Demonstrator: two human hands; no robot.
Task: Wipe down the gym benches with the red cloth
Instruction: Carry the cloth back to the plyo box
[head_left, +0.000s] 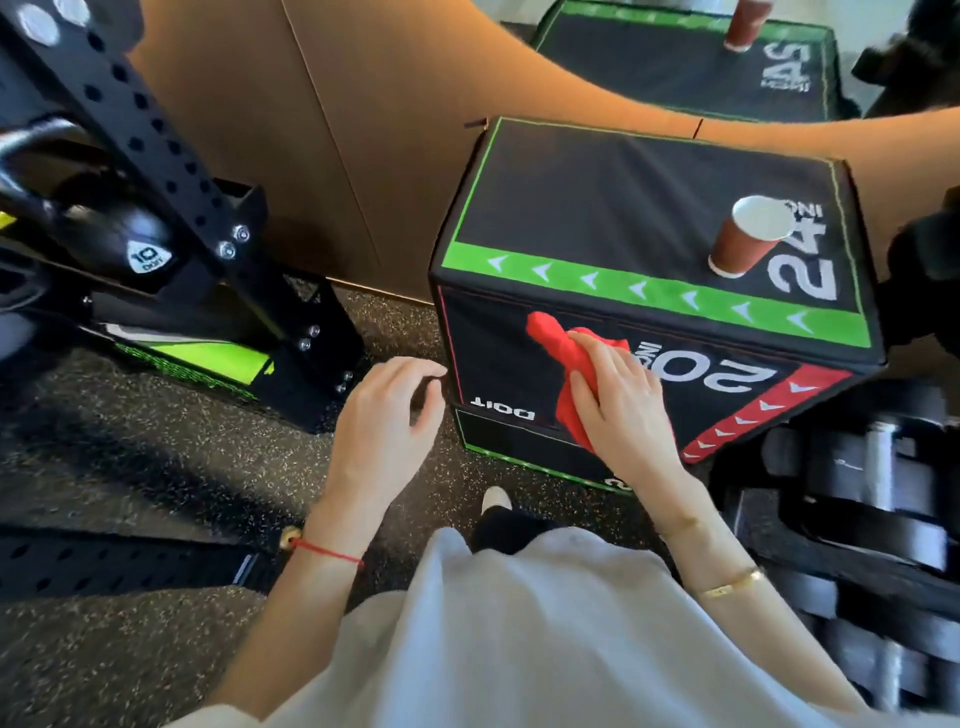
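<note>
we are wiping the near side face of the black bench (613, 197), the one marked 20. our right hand (621, 395) presses the red cloth (553, 340) flat against that face, fingers (587, 358) laid mostly straight over the bunched fabric, which sticks out above and below the palm. our left hand (387, 410) hovers just beside the bench's left edge, fingers loosely curled and holding nothing. a paper cup (748, 239) stands on the top panel, so wiping there next will likely mean lifting it aside first.
</note>
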